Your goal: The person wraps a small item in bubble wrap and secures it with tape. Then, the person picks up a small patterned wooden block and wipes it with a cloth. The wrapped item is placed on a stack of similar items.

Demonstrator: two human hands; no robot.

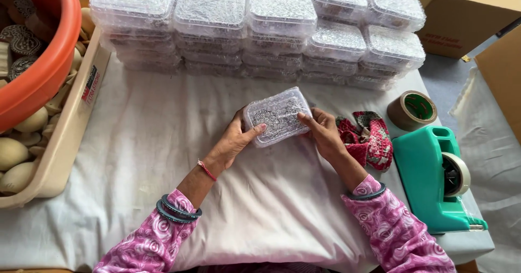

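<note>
I hold a small bubble-wrapped packet (pixel 278 116) above the white cloth (pixel 163 143), with a carved patterned block showing through the wrap. My left hand (pixel 234 141) grips its left end, thumb pressed on the top. My right hand (pixel 323 132) grips the right end, thumb also on top. Both wrists wear bangles and pink patterned sleeves. The packet is tilted slightly, its right end further from me.
Stacked bubble-wrapped packets (pixel 255 29) line the far side. An orange tub (pixel 38 61) and a beige tray (pixel 59 148) of carved wooden pieces sit left. A green tape dispenser (pixel 434 175), brown tape roll (pixel 412 110), red crochet cloth (pixel 372 137) and cardboard boxes (pixel 467 13) lie right.
</note>
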